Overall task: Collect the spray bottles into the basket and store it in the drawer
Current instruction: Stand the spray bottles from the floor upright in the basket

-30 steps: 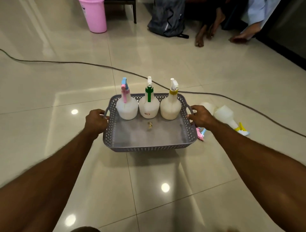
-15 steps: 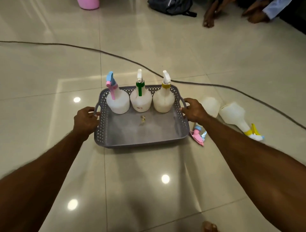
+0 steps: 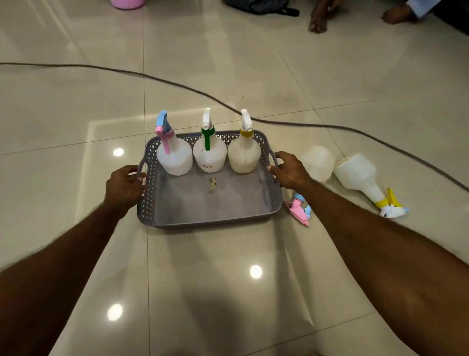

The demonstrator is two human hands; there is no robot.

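A grey perforated basket (image 3: 208, 220) sits on the tiled floor. Three white spray bottles stand upright along its far wall: one with a pink and blue head (image 3: 173, 155), one with a green collar (image 3: 209, 152), one with a yellow collar (image 3: 244, 152). My left hand (image 3: 124, 186) grips the basket's left handle. My right hand (image 3: 289, 169) grips the right handle. To the right of the basket, two more bottles lie on the floor: one with a pink head (image 3: 317, 162), partly hidden behind my right forearm, and one with a yellow collar (image 3: 360, 175).
A dark cable (image 3: 177, 85) runs across the floor behind the basket. A small scrap (image 3: 212, 182) lies inside the basket. At the top edge are a pink bucket (image 3: 127, 3), a dark bag (image 3: 258, 6) and a person's bare feet (image 3: 318, 20).
The view has tilted down and shifted, so the basket sits lower and nearer the middle. Both hands keep their grip on the handles; the bottles stand as before.
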